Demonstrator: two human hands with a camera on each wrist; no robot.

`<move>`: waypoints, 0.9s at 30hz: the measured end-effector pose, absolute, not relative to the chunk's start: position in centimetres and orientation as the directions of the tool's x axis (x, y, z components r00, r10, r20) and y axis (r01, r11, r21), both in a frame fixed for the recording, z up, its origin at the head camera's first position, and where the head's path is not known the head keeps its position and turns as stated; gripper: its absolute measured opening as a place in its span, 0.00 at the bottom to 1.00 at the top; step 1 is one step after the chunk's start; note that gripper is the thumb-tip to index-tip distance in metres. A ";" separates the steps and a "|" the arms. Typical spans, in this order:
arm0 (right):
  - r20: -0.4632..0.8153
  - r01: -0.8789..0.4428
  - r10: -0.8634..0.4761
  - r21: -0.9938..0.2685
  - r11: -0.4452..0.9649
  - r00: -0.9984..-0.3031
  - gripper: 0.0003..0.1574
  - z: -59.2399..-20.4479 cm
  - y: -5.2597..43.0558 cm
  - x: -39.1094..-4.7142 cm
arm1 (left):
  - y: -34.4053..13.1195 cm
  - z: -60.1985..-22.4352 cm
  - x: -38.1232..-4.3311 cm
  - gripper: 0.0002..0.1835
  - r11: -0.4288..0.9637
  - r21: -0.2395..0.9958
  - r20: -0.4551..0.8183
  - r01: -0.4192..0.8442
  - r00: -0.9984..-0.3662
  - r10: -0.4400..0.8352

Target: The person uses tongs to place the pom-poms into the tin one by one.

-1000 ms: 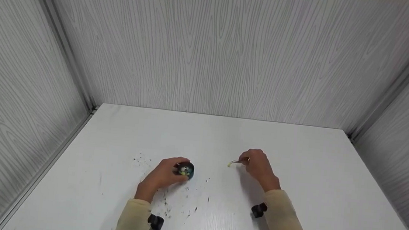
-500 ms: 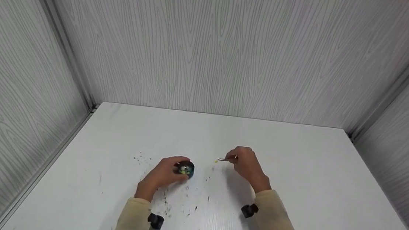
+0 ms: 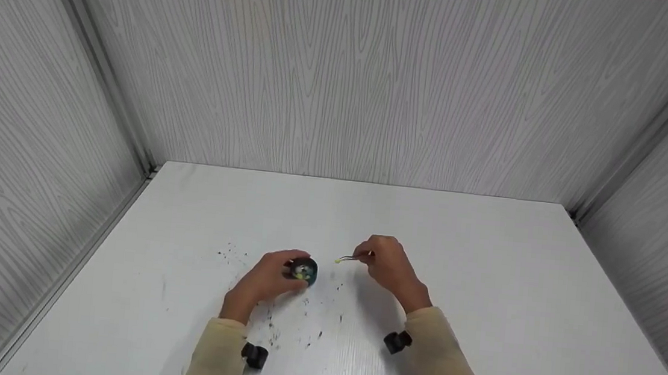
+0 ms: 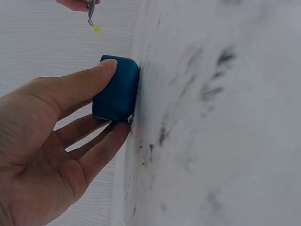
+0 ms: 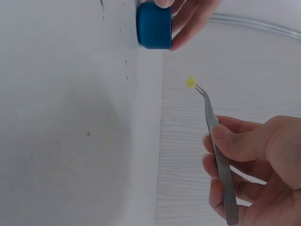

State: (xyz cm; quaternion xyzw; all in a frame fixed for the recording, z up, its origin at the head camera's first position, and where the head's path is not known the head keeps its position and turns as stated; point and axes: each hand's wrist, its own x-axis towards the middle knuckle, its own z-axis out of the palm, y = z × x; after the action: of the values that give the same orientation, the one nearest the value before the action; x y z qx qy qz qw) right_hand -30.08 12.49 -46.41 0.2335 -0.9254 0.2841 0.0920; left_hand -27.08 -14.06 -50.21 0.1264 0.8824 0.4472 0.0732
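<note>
My left hand (image 3: 265,278) holds a small blue-green cup (image 4: 117,89) between thumb and fingers, its base at the white table. In the head view the cup's dark inside shows several small white, yellow and green pieces (image 3: 302,274). To the right, my right hand (image 3: 389,266) pinches bent-tip metal tweezers (image 5: 221,165), thumb on one side and fingers on the other. The tweezers' tips grip a small round yellow bead-like piece (image 5: 190,82). That piece hangs above the table, a short way right of the cup.
Dark smudges and specks (image 3: 273,333) mark the white table (image 3: 482,285) around the left hand and in front of the cup. Pale wood-grain walls (image 3: 343,79) stand at the back and on both sides. Black wrist cameras (image 3: 398,342) sit on both forearms.
My right hand has moved left with the tweezers and the yellow piece, closer to the cup. The left hand keeps its hold on the cup in place.
</note>
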 end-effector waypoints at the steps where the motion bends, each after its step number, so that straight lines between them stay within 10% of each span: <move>1: 0.299 -0.482 -0.380 -0.484 0.730 -0.875 0.10 -46.4 12.4 -30.0 | -14.0 -50.2 -27.1 0.30 0.566 0.809 -0.017 0.157 -0.957 0.290; 27: 0.339 -0.556 -0.442 -0.463 0.691 -0.831 0.10 -47.4 10.2 -29.1 | -14.0 -50.3 -27.1 0.31 0.578 0.802 -0.015 0.153 -0.961 0.275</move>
State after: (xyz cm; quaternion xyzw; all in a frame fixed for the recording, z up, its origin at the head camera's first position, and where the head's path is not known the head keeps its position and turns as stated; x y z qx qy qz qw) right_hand -29.05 10.21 -47.39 0.2729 -0.9139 0.2833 0.1007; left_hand -27.05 -14.02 -50.30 0.1210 0.8855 0.4432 0.0688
